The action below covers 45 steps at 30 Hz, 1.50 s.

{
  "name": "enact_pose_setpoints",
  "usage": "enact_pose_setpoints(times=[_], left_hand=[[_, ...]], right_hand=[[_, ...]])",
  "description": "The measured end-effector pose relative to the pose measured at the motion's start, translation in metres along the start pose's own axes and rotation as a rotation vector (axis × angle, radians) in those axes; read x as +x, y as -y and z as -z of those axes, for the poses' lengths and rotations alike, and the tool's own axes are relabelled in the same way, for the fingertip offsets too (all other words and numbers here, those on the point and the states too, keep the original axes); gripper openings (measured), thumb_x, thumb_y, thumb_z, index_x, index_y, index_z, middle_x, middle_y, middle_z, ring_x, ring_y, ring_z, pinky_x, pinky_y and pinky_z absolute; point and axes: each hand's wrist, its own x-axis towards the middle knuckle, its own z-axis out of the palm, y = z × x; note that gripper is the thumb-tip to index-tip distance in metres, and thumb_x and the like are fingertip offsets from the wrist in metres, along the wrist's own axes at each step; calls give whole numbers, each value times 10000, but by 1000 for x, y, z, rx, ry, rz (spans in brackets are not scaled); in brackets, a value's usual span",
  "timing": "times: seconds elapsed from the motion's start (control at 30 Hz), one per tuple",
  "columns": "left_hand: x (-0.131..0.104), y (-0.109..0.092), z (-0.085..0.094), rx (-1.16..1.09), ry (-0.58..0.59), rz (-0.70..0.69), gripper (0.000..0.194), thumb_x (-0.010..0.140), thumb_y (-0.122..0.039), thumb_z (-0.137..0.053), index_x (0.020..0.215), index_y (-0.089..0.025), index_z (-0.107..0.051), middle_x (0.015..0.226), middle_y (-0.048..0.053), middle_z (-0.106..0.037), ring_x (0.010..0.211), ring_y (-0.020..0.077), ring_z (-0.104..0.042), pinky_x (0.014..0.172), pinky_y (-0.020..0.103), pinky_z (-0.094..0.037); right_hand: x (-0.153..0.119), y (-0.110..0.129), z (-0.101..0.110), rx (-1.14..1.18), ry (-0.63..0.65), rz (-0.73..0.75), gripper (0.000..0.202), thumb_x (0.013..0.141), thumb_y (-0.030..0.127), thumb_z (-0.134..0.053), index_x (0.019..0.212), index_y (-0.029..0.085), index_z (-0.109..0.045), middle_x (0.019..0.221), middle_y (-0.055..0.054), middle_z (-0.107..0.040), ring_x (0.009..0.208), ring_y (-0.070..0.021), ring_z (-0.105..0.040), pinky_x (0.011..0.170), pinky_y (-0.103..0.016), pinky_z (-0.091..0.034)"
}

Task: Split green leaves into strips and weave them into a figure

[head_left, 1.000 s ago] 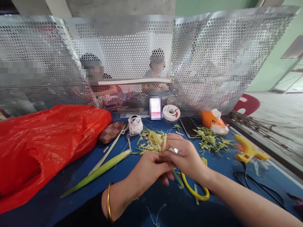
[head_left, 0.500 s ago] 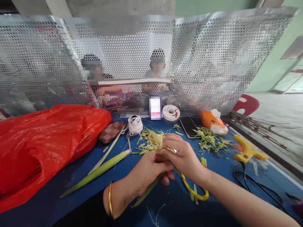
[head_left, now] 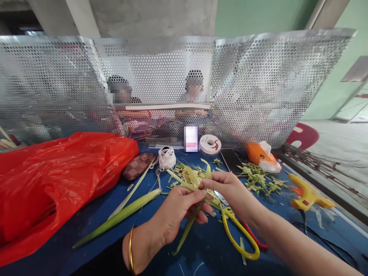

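My left hand [head_left: 181, 205] pinches a narrow green leaf strip [head_left: 186, 232], whose tail hangs down below the fingers. My right hand [head_left: 230, 191] has its thumb and fingers closed on the same strip higher up, and a curled pale end [head_left: 207, 168] rises above them. Parts of the strip between the hands are hidden by fingers. Beneath my right hand lie scissors with yellow handles [head_left: 248, 253], their blades partly covered. Behind both hands is a heap of pale leaf scraps [head_left: 186, 172]. A long, rolled green leaf [head_left: 120, 218] rests to the left.
On the left are a red plastic bag [head_left: 94, 165], a checkered pouch [head_left: 138, 166] and white string [head_left: 166, 158]. A ribbon spool [head_left: 209, 145], dark phone [head_left: 231, 161], tissue pack [head_left: 263, 155], green clippings [head_left: 258, 178] and yellow glue gun [head_left: 307, 193] lie rightward. Two people sit behind the perforated metal screen [head_left: 161, 69].
My hands have drawn slightly apart, showing more of the leaf strip and its curled top. The scissors under my right hand are more exposed. The whole view has shifted down a little.
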Motion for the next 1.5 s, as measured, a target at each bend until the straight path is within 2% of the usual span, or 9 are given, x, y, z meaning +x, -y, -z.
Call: enact_pose_setpoints(times=[0.13,0.27,0.4,0.53,0.6,0.7,0.83,1.2,1.5], left_hand=[[1,2,-2,14,11,7,279,683,-370,-762,771,-106,-737,622,45,-688,476,95,-579,532,211,-458],[0,2,-3,34,12,-2,274,667,-362,-785,763,-107,-750,592,40,-682,479,103,-588,540,218,-468],[2,3,0,-7,-46,-29,304,677,-397,-784,806,-121,-768,637,56,-712,567,136,-642,631,253,-507],[3,-6,6,-87,-146,-189,303,711,-404,-773,871,-148,-776,793,78,-754,790,172,-680,794,276,-504],[1,-13,9,-119,-103,-263,257,691,-328,-800,883,-159,-775,894,81,-760,909,190,-673,877,285,-480],[-4,-17,8,-161,-35,-309,219,686,-230,-796,893,-162,-773,965,87,-754,989,219,-660,927,310,-462],[-6,-13,4,-179,-36,-296,210,707,-222,-776,908,-160,-774,942,92,-758,958,221,-671,913,319,-467],[-6,-15,2,-205,-69,-264,214,672,-208,-797,874,-147,-771,787,67,-757,858,199,-683,833,291,-486],[-8,-19,-1,-232,-98,-244,255,552,-239,-875,746,-133,-748,760,54,-735,755,159,-654,773,265,-486]], right_hand=[[-2,-8,-10,128,-94,12,247,695,389,-732,621,160,-676,591,2,-605,575,-129,-514,598,-276,-407],[0,-13,-11,112,-173,39,241,720,389,-702,645,163,-668,576,9,-597,519,-120,-482,538,-271,-380],[1,-7,-2,-255,-233,153,273,825,387,-593,670,175,-665,629,-9,-618,605,-158,-539,578,-284,-396],[-12,6,0,-658,-462,504,231,891,321,-537,724,194,-632,732,-34,-637,696,-177,-564,650,-301,-411],[-20,9,-6,-679,-328,545,288,916,315,-514,670,203,-613,669,-21,-607,650,-164,-556,639,-292,-422],[-26,4,-20,-593,-137,447,186,892,312,-575,769,220,-681,804,-34,-676,759,-180,-624,705,-286,-471],[-22,-7,-31,-494,-117,437,205,901,271,-552,744,210,-669,776,-34,-671,751,-183,-626,719,-289,-482],[-24,-4,-29,-499,-53,512,295,923,212,-480,629,203,-512,724,-39,-590,724,-183,-552,747,-337,-460],[-24,-7,-30,-496,-23,523,289,926,209,-466,637,202,-468,764,-39,-559,748,-181,-537,707,-317,-444]])
